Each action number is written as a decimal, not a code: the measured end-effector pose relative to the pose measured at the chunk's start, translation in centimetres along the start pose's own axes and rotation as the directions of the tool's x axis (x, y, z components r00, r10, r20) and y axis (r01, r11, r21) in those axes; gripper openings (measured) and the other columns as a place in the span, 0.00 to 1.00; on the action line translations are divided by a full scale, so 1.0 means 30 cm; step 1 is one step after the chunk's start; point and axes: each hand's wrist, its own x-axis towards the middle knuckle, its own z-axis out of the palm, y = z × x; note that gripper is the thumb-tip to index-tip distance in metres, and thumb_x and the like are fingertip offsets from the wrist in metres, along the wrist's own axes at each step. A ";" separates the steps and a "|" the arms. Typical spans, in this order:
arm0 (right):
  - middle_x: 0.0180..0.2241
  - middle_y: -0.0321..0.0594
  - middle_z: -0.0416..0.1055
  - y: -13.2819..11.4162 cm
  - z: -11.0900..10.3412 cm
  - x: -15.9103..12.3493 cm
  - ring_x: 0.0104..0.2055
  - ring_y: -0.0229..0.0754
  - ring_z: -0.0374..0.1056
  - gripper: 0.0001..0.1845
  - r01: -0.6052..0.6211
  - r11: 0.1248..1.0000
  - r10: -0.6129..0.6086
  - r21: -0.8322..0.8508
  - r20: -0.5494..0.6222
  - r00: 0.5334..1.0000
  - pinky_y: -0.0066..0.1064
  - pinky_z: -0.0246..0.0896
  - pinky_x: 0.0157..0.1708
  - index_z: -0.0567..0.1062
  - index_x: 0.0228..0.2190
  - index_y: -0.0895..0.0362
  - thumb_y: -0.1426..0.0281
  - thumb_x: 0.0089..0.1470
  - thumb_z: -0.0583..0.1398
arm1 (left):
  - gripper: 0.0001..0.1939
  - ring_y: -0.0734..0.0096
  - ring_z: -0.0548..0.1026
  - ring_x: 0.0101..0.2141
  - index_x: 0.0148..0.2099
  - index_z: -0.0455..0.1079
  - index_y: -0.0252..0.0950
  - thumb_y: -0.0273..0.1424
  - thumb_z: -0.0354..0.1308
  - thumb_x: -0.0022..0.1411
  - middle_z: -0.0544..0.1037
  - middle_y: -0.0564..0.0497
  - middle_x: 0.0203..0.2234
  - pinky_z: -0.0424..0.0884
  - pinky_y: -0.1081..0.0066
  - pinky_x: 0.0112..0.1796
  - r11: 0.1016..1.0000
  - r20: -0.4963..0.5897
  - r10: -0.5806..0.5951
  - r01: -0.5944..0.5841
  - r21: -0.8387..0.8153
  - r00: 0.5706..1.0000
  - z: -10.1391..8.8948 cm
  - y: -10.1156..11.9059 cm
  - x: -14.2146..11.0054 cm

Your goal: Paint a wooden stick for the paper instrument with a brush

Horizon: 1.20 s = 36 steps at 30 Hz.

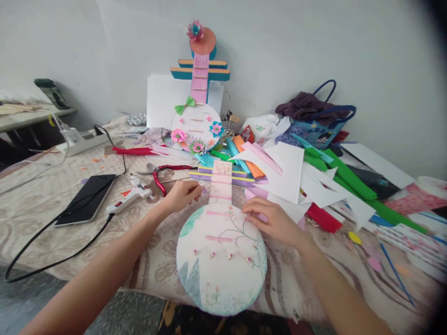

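A person is working over a paper craft model of a round-bodied lute [220, 258] that is lying flat on a surface [42, 204] draped in a patterned cloth, the disc hanging slightly over the near edge and the pink neck [221, 181] pointing away. The left hand [181, 194] is resting just beside the neck's left edge, its grip pinched together near the yellow and purple crossbars [206, 175]; whether anything small is being held between the fingertips cannot be told. The right hand [270, 219] is lying palm down with fingers loosely spread, touching the upper right rim of the disc and pressing nothing visible between them.

A finished model of the same kind [199, 109] is standing upright against the wall behind. Red-handled pliers [161, 174] and a white glue gun [130, 197] are lying to the left of the left hand, with a dark tablet [87, 197] and black cable [52, 251] farther left. White paper offcuts [291, 174], green strips [349, 179] and a blue bag [319, 125] are crowding the right side.
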 end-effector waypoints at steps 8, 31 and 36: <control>0.37 0.38 0.73 0.039 0.020 -0.011 0.34 0.40 0.67 0.10 -0.231 0.971 0.231 -0.064 -0.005 0.973 0.31 0.61 0.32 0.73 0.38 0.53 0.66 0.57 0.53 | 0.19 0.83 0.68 0.18 0.31 0.67 0.31 0.41 0.47 0.64 0.70 0.57 0.20 0.67 0.77 0.22 0.999 0.168 -0.050 0.047 0.023 0.984 0.012 0.000 -0.007; 0.36 0.36 0.74 0.036 0.035 -0.004 0.34 0.40 0.68 0.12 -0.254 0.962 0.261 -0.095 0.068 0.963 0.31 0.58 0.33 0.73 0.37 0.51 0.64 0.58 0.51 | 0.12 0.66 0.70 0.44 0.43 0.68 0.33 0.36 0.53 0.61 0.72 0.49 0.41 0.67 0.57 0.45 0.657 -0.275 -0.150 0.303 0.690 0.950 -0.077 -0.148 0.015; 0.35 0.35 0.73 0.032 0.031 -0.006 0.33 0.40 0.67 0.11 -0.252 0.963 0.260 -0.097 0.087 0.962 0.30 0.56 0.31 0.72 0.37 0.51 0.64 0.58 0.51 | 0.12 0.66 0.70 0.44 0.43 0.67 0.33 0.36 0.53 0.61 0.72 0.48 0.41 0.67 0.57 0.45 0.633 -0.280 -0.153 0.311 0.709 0.948 -0.086 -0.131 0.007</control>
